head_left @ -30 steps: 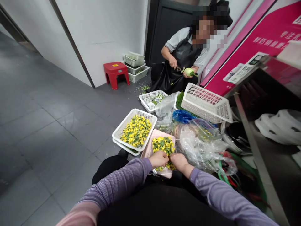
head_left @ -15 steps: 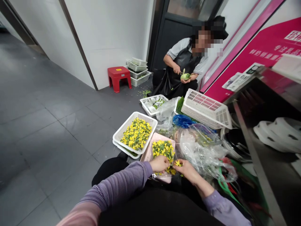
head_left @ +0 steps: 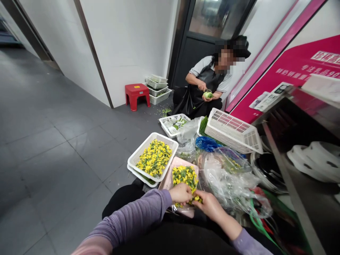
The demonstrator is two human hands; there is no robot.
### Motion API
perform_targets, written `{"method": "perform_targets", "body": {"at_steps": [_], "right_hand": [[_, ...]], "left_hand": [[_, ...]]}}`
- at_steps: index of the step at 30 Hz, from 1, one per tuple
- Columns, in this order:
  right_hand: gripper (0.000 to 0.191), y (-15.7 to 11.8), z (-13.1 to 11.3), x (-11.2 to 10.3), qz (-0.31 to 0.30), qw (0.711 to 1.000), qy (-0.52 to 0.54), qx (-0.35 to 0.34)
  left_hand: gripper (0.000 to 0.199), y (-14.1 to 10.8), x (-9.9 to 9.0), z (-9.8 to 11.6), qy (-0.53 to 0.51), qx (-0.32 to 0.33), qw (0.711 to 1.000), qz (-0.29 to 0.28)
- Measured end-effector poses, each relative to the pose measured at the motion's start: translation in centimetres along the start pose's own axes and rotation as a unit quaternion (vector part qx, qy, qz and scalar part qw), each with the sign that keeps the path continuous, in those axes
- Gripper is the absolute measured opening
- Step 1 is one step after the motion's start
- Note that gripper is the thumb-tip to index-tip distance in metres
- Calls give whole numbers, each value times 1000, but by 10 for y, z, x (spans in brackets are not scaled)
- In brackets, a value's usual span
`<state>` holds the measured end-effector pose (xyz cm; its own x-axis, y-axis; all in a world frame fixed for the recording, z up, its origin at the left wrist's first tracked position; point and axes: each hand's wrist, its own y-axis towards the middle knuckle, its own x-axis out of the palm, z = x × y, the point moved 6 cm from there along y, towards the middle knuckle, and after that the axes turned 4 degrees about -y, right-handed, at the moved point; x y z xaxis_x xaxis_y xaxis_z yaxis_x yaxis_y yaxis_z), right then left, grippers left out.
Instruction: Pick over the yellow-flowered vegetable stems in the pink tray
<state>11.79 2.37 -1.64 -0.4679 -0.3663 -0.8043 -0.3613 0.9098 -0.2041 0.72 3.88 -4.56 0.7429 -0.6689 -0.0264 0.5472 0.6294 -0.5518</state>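
Note:
Yellow flowers with green stems lie in a clear package on a pink tray in front of me. My left hand is closed over the lower part of these flowers, its fingers pinched; what they hold is too small to name. Close beside it on the right, my right hand is closed on some yellow flowers. The fingertips of both hands nearly meet. Left of the pink tray, a white basket holds many more yellow flowers.
Clear plastic bags and a blue bag lie to the right. Behind them leans a white basket. A person in a black apron crouches, holding a green vegetable. A red stool stands by the wall. A metal shelf is at right.
The view has tilted up, so things sit lower in it. My right hand has moved closer to my left hand. The other person's hands have shifted on the green vegetable.

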Motion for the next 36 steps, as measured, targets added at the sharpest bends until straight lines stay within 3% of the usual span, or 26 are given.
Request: {"method": "perform_targets", "body": {"at_steps": [4,9,12,15,20,36], "right_hand": [[11,1,-7,0,19,999,-25,-7],[12,7,13,-6,88,983,146,66],[25,6,30,-5,142,928,306,159],[34,2,36,9,143,864,421,236],[41,0,29,24,145,811,507,253],[39,2,16,29,102,804,549,204]], "left_hand": [[10,-1,0,0,-4,-2,1000,2],[32,0,-4,3,-89,18,996,18],[35,0,-1,3,-114,16,993,-4],[31,0,8,0,-140,1,988,-58],[21,-1,11,-1,-156,-1,986,-59],[14,-5,8,2,-149,-7,988,-37]]}}
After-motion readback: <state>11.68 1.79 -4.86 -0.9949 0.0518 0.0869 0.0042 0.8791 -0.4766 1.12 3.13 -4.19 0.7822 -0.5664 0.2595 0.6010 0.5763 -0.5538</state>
